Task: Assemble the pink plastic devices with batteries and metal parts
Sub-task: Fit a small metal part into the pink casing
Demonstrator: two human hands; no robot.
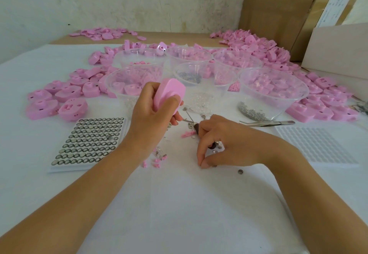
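My left hand (155,112) grips a pink plastic device (169,94), held upright above the table's middle. My right hand (223,144) is lower and to the right, thumb and forefinger pinched together at the white cloth on something too small to make out. A dark-handled tool (197,128) lies under that hand. A tray of button batteries (89,140) sits at the left. One loose battery (240,171) lies just right of my right hand. Small metal parts (191,116) and pink bits (157,161) are scattered between the hands.
Several clear plastic bowls (274,90) with pink parts and metal pieces stand behind the hands. Pink devices (65,98) are heaped left, right and at the back. Tweezers (268,123) and a white grid tray (316,146) lie at the right. Cardboard boxes (278,4) stand at the back right.
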